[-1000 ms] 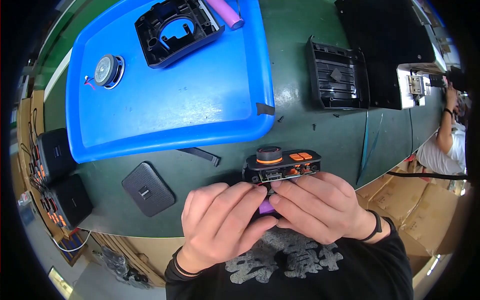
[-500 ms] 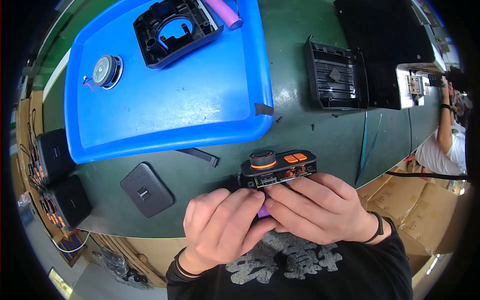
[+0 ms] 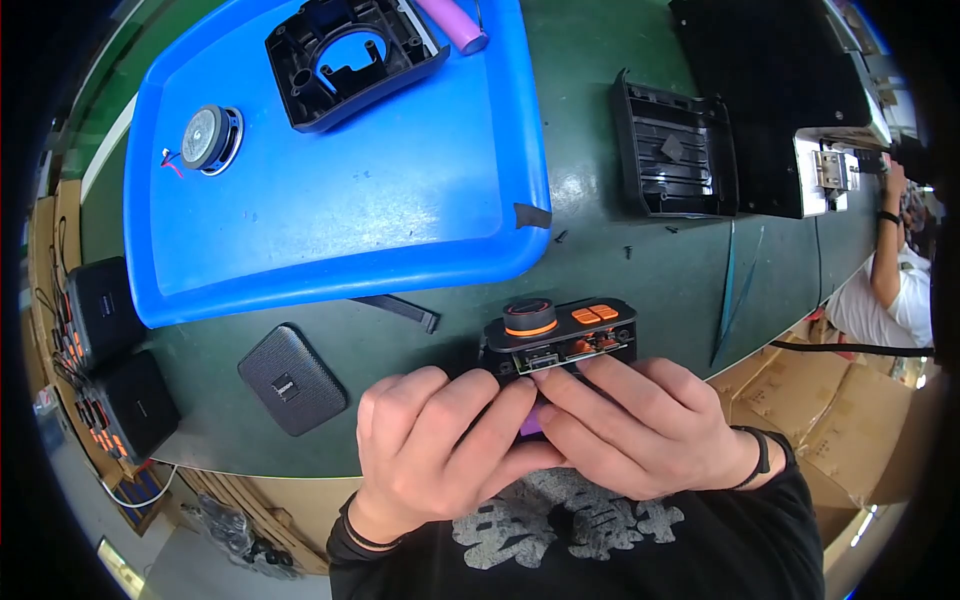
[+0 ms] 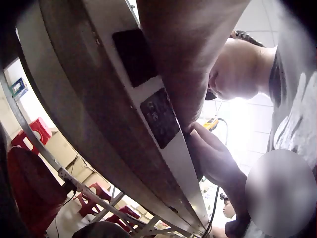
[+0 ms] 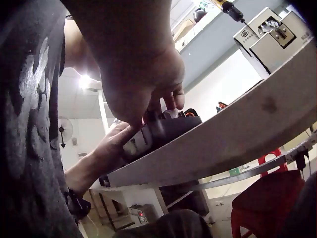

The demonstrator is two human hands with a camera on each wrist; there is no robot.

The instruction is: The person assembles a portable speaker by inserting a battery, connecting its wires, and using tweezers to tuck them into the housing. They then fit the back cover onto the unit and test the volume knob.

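A half-built portable speaker (image 3: pixel 585 328) stands at the table's near edge, its black top panel bearing a knob (image 3: pixel 530 316) and orange buttons (image 3: pixel 594 314). Below the panel a circuit board (image 3: pixel 545 360) with a port shows. Left hand (image 3: pixel 440 435) and right hand (image 3: pixel 640 425) meet at the board's near side, fingertips bent together round a small part that they hide; I cannot tell what it is. A purple battery (image 3: pixel 531 420) peeks out under the fingers. In the right wrist view, the right hand (image 5: pixel 143 84) reaches down into the speaker's black housing (image 5: pixel 173 130).
A blue tray (image 3: pixel 350 280) holds a black speaker shell (image 3: pixel 310 95), a speaker driver (image 3: pixel 207 140) and another purple battery (image 3: pixel 455 25). A mesh grille (image 3: pixel 292 380) and a black strip (image 3: pixel 400 312) lie left. Rightward are an open black casing (image 3: pixel 680 155), loose screws (image 3: pixel 628 252) and a black machine (image 3: pixel 770 100).
Both hands stay at the speaker with only small finger shifts. The speaker dipped slightly left, then came back a little. The left fingers now cover more of the part between the hands.
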